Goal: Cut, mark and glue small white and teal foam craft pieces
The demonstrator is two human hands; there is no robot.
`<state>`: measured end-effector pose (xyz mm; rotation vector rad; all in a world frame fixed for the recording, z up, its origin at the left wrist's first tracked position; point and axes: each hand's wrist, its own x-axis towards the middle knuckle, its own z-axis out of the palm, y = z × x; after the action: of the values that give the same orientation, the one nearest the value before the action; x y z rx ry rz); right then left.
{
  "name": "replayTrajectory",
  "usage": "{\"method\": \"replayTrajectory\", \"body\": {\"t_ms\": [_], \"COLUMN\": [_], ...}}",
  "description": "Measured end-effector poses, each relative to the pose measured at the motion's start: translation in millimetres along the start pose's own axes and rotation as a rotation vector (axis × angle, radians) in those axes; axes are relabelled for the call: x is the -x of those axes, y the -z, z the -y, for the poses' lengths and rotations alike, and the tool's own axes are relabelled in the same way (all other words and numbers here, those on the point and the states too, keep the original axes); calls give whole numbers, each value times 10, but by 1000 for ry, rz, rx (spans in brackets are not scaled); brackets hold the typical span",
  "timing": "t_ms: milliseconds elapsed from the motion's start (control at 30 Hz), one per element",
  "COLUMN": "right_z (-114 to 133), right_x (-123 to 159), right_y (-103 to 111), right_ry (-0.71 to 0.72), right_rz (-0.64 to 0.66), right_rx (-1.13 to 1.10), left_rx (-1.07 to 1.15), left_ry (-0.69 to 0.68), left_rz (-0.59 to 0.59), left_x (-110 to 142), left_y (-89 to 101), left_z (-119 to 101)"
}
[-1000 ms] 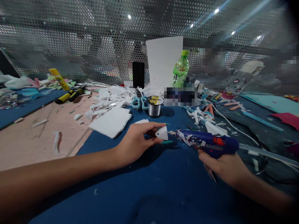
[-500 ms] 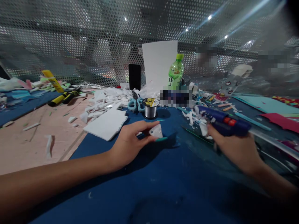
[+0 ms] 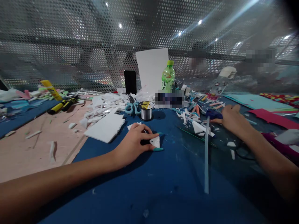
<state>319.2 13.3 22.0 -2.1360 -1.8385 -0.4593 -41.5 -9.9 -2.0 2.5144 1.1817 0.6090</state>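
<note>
My left hand [image 3: 134,141] rests on the blue mat [image 3: 163,183] and pinches a small white foam triangle [image 3: 155,142] between thumb and fingers. My right hand [image 3: 231,119] is stretched out to the right. It lies over the blue glue gun [image 3: 213,114], which sits among the scraps on the table. Its fingers curl around the gun's body. A long glue stick [image 3: 206,155] points back toward me from the gun.
A white foam sheet [image 3: 105,127] and a heap of white offcuts [image 3: 105,104] lie to the left. A spool of line [image 3: 146,109], teal scissors [image 3: 131,107], a phone [image 3: 130,81], a green bottle [image 3: 168,77] and an upright white sheet [image 3: 151,70] stand behind. Coloured sheets [image 3: 257,104] lie at the right.
My right hand has carried the glue gun away from the foam triangle, out to the right, and lowered it onto the table. My left hand has kept hold of the triangle.
</note>
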Motion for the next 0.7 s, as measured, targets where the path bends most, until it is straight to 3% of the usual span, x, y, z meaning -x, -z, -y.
{"method": "replayTrajectory", "body": {"t_ms": [267, 433, 600, 700], "right_z": [-148, -186, 93, 385], "right_x": [-139, -129, -32, 83], "right_y": [-143, -26, 239, 317], "right_ry": [89, 88, 196, 348], "right_rz": [166, 168, 61, 42], "right_rx": [-20, -14, -91, -375], "left_rx": [-17, -11, 21, 44], "left_ry": [17, 37, 51, 56], "left_rz": [21, 19, 17, 17], "left_x": [8, 21, 26, 28], "left_y": [-15, -20, -35, -32], "left_z": [14, -2, 13, 20]}}
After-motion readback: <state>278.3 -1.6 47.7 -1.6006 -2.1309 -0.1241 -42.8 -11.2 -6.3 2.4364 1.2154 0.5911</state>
